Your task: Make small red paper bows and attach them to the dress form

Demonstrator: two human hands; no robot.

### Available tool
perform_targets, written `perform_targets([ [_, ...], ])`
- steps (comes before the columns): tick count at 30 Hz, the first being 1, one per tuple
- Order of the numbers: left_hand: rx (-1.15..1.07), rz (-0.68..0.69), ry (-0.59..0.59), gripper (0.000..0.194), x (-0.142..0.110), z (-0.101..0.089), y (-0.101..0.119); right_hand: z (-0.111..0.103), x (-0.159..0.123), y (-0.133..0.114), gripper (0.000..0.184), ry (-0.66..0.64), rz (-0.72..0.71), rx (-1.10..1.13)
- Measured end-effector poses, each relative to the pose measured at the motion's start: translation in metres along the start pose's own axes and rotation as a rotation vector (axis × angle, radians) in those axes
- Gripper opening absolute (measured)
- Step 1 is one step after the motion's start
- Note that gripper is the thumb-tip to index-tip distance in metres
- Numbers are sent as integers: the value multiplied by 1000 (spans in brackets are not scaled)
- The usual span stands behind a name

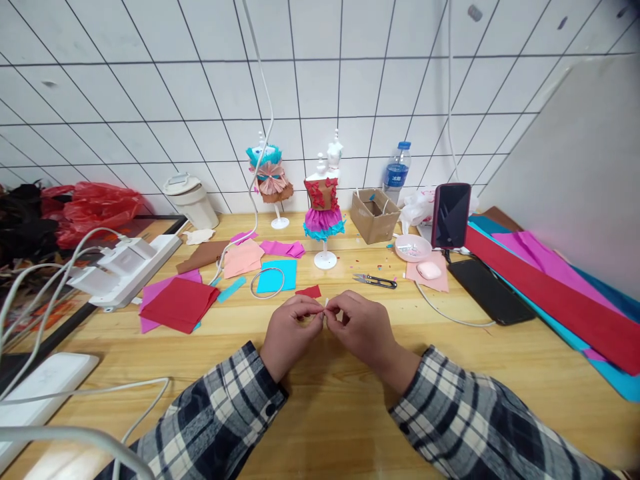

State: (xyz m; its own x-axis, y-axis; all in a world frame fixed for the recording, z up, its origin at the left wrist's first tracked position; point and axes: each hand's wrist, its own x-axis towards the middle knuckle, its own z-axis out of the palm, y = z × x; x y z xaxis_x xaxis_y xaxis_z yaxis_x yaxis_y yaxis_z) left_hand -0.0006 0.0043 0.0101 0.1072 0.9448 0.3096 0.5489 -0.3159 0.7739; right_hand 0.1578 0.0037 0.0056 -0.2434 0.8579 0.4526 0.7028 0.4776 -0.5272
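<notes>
My left hand (294, 333) and my right hand (364, 328) meet above the front middle of the wooden table, thumbs and forefingers pinched together. A tiny pale bit shows between the fingertips, too small to name. Just beyond them lies a small red paper piece (309, 291). Thread snips (375, 281) rest to the right of it. Behind stands a miniature dress form (320, 193) in a brown bodice with red ruffles and a magenta and blue skirt. To its left is a second dress form (271, 177) with blue ruffles and a pink pleated bow.
Left of my hands lie red paper squares (180, 305), a blue square (285, 275) and a metal ring (253, 283). A cardboard box (373, 223), pink dish (413, 257), propped phone (451, 217) and black phone (490, 291) stand or lie right. A power strip (143, 270) with cables sits left.
</notes>
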Motion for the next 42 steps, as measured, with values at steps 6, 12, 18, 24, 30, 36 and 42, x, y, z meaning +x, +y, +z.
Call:
perform_targets([
  [6, -75, -75, -14, 11, 1, -1, -5, 0, 2, 5, 4, -7, 24, 150],
  [12, -164, -127, -54, 15, 2, -1, -6, 1, 0, 7, 10, -44, -37, 148],
  [18, -114, -164, -55, 14, 1, 0, -4, 2, -1, 6, 10, -27, -47, 108],
  [24, -75, -146, -41, 12, 1, -1, -2, 2, 2, 4, 7, -55, 110, 287],
  [30, -143, -126, -45, 12, 2, -2, -2, 6, 7, 9, 14, -157, 380, 613],
  [36, -226, -100, -64, 11, 1, -5, -2, 5, 9, 12, 18, -166, 479, 772],
  [42, -388, -123, -93, 10, -1, -10, -1, 7, 13, 23, 15, -110, 570, 710],
])
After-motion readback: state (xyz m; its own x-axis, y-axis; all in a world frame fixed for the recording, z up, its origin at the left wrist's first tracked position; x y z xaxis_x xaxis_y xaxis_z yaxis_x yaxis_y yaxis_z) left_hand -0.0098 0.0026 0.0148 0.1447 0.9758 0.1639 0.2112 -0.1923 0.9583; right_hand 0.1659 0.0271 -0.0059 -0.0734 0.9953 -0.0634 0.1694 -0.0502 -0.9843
